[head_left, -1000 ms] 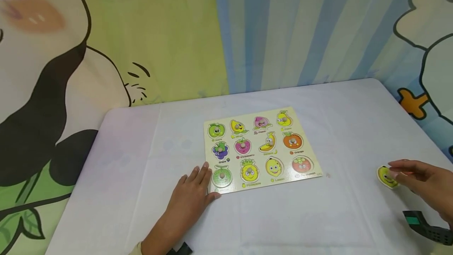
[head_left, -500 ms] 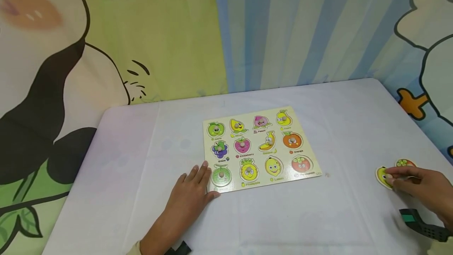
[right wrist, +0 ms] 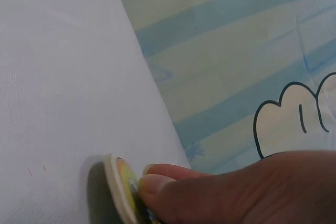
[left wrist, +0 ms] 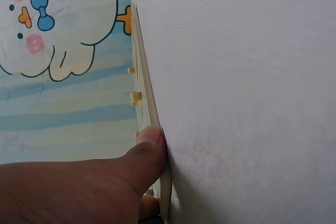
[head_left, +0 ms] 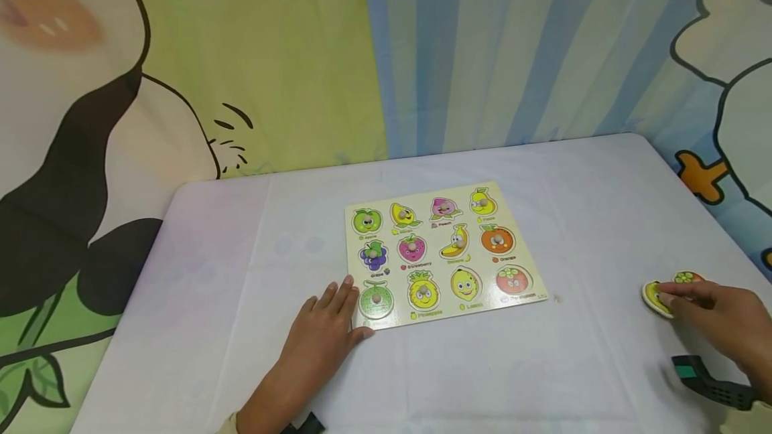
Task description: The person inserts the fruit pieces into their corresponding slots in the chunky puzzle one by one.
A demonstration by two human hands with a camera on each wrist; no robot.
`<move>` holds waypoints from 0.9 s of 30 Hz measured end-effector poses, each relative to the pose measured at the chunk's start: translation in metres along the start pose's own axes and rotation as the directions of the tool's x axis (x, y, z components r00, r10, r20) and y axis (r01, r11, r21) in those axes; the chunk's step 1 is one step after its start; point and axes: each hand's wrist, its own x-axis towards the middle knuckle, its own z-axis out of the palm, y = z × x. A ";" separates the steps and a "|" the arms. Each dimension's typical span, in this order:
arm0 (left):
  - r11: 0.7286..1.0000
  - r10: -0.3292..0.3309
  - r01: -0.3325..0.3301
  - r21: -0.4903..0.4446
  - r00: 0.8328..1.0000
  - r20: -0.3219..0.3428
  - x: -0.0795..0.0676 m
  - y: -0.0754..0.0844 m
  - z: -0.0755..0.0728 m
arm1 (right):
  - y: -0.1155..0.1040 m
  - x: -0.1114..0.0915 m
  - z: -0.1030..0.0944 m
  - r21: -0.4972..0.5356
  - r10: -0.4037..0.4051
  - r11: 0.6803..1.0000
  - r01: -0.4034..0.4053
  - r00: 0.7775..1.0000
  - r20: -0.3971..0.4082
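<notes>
A wooden fruit puzzle board [head_left: 482, 310] lies on the white table. My left hand [head_left: 319, 340] rests at its near left corner, fingers extended; in the left wrist view the thumb [left wrist: 149, 145] touches the board's edge. Off to the right, my right hand [head_left: 726, 320] pinches a yellow lemon puzzle piece [head_left: 653, 299] between thumb and fingers. The right wrist view has this lemon piece [right wrist: 123, 187] tilted up, with its shadow on the cloth. Behind the right hand lies a red-orange fruit piece [head_left: 687, 277], partly hidden. On the board, the lemon and persimmon spots show no knobs.
The white tablecloth [head_left: 512, 367] spreads around the board. Behind the table hangs a printed cloth backdrop [head_left: 289, 52] with cartoon animals. Knobs stand up from several fruit pieces, such as the pineapple [head_left: 424, 297] and orange [head_left: 498, 246]. Black bands are at both wrists.
The right hand has shifted slightly with the lemon piece, and the red-orange piece behind it has come into sight. The left hand stays at the board's corner.
</notes>
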 end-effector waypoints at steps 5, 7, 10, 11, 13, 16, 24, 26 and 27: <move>1.000 -0.001 0.001 -0.007 1.000 -0.018 0.002 -0.002 0.000 | -0.013 0.001 -0.003 0.027 0.074 0.997 -0.071 0.990 -0.120; 1.000 -0.003 0.003 -0.019 1.000 -0.015 0.002 -0.001 0.000 | -0.014 0.003 -0.004 0.041 0.111 0.993 -0.106 0.985 -0.135; 0.999 -0.014 0.014 -0.040 1.000 -0.003 0.002 0.000 0.001 | -0.011 0.006 -0.003 0.058 0.157 0.987 -0.150 0.978 -0.137; 0.999 -0.021 0.021 -0.049 1.000 0.003 0.001 0.001 0.001 | -0.011 0.008 -0.003 0.062 0.174 0.984 -0.167 0.976 -0.133; 0.998 -0.029 0.029 -0.060 1.000 0.008 0.000 0.002 0.002 | -0.009 0.009 -0.002 0.067 0.193 0.980 -0.186 0.972 -0.132; 0.996 -0.035 0.036 -0.078 0.999 0.010 -0.001 0.002 0.002 | -0.011 0.007 -0.002 0.074 0.214 0.976 -0.206 0.968 -0.134; 0.997 -0.035 0.036 -0.066 0.999 0.018 0.000 0.003 -0.001 | -0.014 0.001 0.009 0.099 0.133 0.989 -0.114 0.969 -0.208; 0.997 -0.041 0.042 -0.072 0.999 0.022 0.001 0.004 -0.002 | -0.015 0.002 0.009 0.107 0.134 0.988 -0.113 0.968 -0.213; 0.996 -0.043 0.045 -0.075 0.999 0.024 0.001 0.004 -0.002 | -0.015 0.003 0.009 0.110 0.135 0.987 -0.113 0.967 -0.215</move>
